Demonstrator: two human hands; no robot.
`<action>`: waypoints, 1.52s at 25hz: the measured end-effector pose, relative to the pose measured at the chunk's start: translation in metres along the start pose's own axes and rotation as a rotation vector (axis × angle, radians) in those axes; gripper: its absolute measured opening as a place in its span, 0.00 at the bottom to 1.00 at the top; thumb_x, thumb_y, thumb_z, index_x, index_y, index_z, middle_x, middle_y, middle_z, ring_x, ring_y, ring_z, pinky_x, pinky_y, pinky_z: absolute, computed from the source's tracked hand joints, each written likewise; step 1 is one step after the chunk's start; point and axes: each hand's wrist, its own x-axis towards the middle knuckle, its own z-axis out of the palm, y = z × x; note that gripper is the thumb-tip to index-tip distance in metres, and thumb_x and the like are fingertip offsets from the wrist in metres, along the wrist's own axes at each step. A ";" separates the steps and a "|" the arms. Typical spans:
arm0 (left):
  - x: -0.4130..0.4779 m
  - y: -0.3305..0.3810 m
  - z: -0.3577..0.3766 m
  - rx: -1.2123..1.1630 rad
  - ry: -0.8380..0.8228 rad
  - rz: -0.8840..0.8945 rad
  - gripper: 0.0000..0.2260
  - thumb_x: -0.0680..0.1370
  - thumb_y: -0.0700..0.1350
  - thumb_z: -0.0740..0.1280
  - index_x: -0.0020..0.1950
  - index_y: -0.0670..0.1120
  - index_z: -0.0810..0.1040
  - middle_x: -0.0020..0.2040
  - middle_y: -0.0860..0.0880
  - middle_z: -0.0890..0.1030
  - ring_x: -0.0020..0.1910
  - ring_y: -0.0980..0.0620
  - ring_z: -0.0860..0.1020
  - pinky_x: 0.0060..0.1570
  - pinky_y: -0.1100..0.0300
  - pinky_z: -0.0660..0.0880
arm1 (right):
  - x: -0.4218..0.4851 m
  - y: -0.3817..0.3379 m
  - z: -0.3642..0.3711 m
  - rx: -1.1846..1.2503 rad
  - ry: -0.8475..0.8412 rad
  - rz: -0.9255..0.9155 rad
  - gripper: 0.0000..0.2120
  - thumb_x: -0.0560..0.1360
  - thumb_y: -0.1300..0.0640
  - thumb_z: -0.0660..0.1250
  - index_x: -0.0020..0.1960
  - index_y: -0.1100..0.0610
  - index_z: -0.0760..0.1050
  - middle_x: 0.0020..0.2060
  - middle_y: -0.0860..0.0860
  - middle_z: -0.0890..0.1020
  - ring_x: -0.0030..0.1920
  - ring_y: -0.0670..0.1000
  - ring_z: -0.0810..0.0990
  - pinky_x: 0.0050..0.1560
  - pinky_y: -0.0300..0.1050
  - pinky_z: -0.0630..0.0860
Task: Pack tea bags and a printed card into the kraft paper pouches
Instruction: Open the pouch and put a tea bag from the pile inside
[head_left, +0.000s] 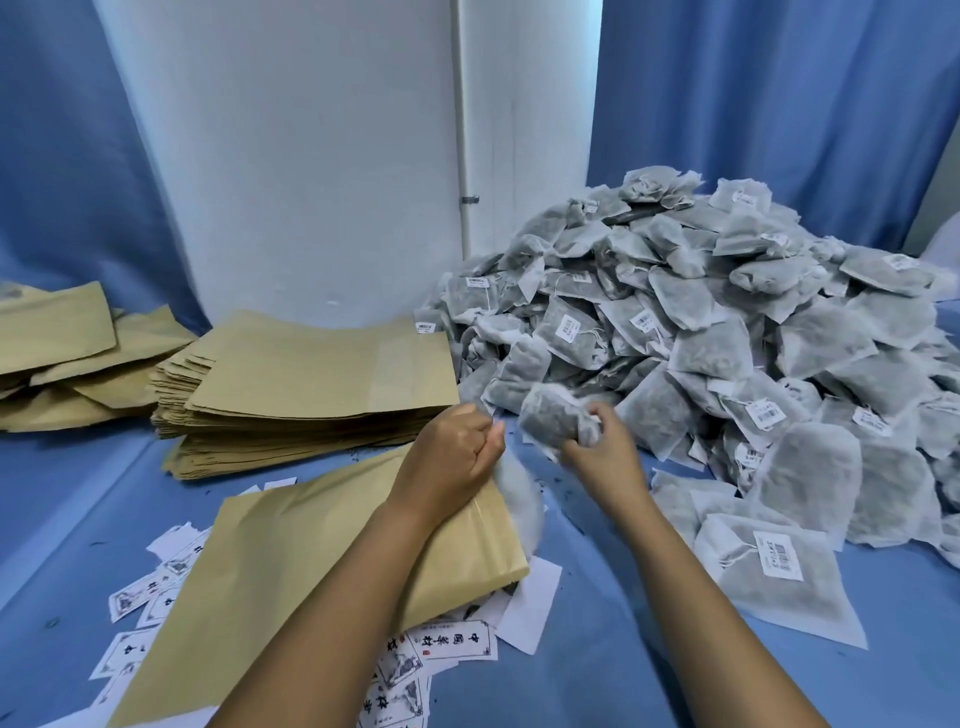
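Two hands, right (597, 447) gripping tea bag (553, 418), left (457, 457) at pouch (291, 571) edge

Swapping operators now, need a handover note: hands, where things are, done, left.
Left hand: fingers curled at the mouth edge of the kraft pouch lying over the printed cards; a blurred white tea bag shows at the mouth.
Right hand: grips a tea bag above the cloth, beside the pouch mouth.
Tea bag pile to the right; empty pouch stack behind.
Done: pouch count inside cannot be told; looser pouches lie far left.
Left: insert the held bag, add a card, continue with the stack.
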 end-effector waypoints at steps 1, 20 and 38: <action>0.000 -0.001 -0.001 -0.017 0.024 -0.018 0.21 0.80 0.43 0.58 0.28 0.37 0.71 0.27 0.42 0.70 0.29 0.48 0.68 0.34 0.55 0.64 | -0.004 -0.005 0.006 -0.064 -0.101 -0.069 0.12 0.66 0.67 0.65 0.48 0.56 0.73 0.38 0.49 0.78 0.39 0.52 0.75 0.34 0.36 0.67; -0.033 -0.019 -0.006 -0.149 0.288 -0.128 0.21 0.81 0.42 0.55 0.27 0.39 0.65 0.30 0.51 0.63 0.33 0.50 0.63 0.33 0.53 0.64 | -0.043 -0.038 0.040 -0.279 -0.343 -0.181 0.15 0.65 0.55 0.70 0.45 0.47 0.65 0.36 0.45 0.77 0.37 0.49 0.75 0.36 0.46 0.70; -0.020 0.000 -0.009 -0.297 0.299 -0.015 0.22 0.80 0.40 0.56 0.26 0.44 0.64 0.30 0.55 0.61 0.33 0.53 0.62 0.39 0.62 0.60 | -0.075 -0.062 0.049 -0.071 -0.815 -0.269 0.09 0.79 0.64 0.58 0.47 0.54 0.74 0.33 0.43 0.82 0.37 0.39 0.80 0.39 0.33 0.75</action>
